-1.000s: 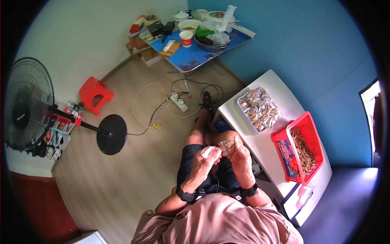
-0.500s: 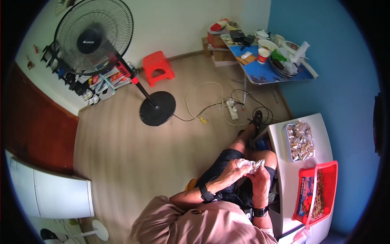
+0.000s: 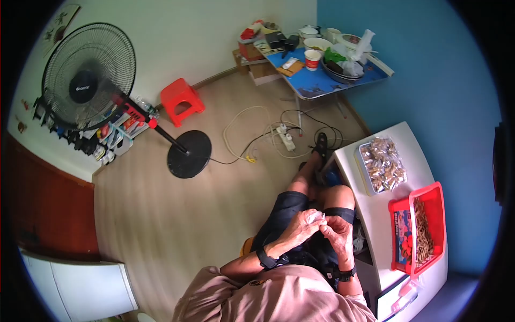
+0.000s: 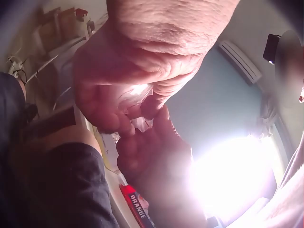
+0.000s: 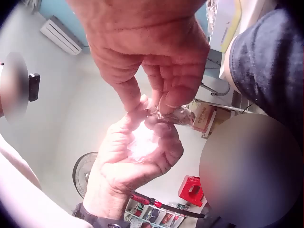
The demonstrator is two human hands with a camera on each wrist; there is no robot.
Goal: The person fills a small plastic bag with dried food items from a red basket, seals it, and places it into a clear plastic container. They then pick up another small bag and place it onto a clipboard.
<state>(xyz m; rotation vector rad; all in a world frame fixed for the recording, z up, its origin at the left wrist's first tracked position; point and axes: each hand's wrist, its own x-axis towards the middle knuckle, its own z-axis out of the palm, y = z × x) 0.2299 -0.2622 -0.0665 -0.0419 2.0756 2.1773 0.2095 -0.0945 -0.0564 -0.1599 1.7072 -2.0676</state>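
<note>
Over the lap, my left hand [image 3: 301, 229] and right hand [image 3: 339, 235] meet at the fingertips. In the right wrist view, a small clear plastic bag [image 5: 184, 115] with brownish pieces inside shows at the right hand's fingertips. The right thumb and fingers pinch its gathered neck, and the left fingertips grip the same spot from below. Crumpled clear plastic [image 5: 142, 143] lies in the left palm, held under curled fingers; it shines in the light. From the head view the hands mostly hide the small bag.
On the white cabinet [image 3: 370, 214] to the right stand a metal tray [image 3: 365, 173] heaped with small filled bags and a red basket [image 3: 440, 214] of brown stick-like pieces [image 3: 424, 236]. Ahead are a cluttered blue table [image 3: 316, 88], a power strip [image 3: 286, 138], a red stool [image 3: 181, 102] and a fan [image 3: 88, 78].
The head view has swung left and partly back. The hands have closed together around the small bag, which showed plainly between them a second ago.
</note>
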